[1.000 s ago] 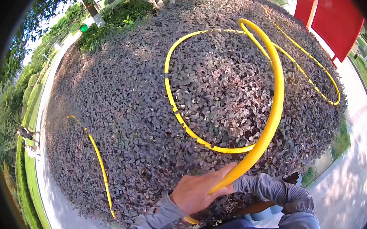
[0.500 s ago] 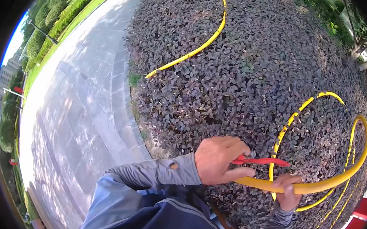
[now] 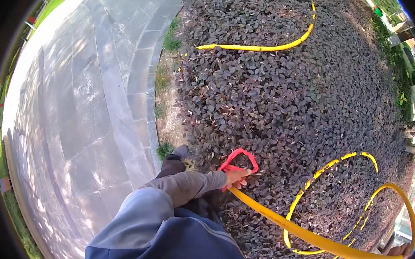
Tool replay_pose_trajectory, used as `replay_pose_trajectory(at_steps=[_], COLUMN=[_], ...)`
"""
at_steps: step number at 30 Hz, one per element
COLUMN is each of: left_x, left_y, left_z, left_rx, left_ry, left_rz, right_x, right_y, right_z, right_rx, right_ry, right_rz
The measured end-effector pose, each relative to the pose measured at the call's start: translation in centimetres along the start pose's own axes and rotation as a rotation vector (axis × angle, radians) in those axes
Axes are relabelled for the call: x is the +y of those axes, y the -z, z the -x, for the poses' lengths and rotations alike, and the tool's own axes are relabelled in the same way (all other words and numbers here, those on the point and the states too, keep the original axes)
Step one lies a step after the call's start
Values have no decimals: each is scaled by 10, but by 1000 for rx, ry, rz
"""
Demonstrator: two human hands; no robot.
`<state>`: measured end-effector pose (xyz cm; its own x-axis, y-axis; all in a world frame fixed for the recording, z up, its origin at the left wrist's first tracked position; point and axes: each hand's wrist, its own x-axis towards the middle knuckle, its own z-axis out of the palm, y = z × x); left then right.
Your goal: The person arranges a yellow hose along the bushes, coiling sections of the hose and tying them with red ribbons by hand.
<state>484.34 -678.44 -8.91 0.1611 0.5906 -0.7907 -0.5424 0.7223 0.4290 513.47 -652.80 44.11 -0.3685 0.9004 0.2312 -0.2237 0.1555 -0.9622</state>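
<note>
Outdoors, yellow hose (image 3: 296, 230), between both hands (image 3: 236, 177) (image 3: 401, 250)

Room over paving (image 3: 85, 99); hedge (image 3: 273, 101), hose (image 3: 311, 237) obstruct

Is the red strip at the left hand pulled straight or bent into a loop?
Looped: the red strip curves round beside the left hand, and dark hedge leaves show through its middle.
</note>
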Motion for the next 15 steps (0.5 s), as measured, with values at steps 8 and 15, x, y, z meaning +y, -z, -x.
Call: replay_pose_trajectory(at_steps=[8,15], left_x=[-8,54], left_y=[-3,21], left_z=[56,192], left_rx=[-443,262], left_ry=[-456,-750], left_rz=[-772,-951], right_x=[-36,74], right_y=[13,87], right_z=[-35,-59], right_rx=[289,248], right_ry=[263,-7], right_rz=[306,313])
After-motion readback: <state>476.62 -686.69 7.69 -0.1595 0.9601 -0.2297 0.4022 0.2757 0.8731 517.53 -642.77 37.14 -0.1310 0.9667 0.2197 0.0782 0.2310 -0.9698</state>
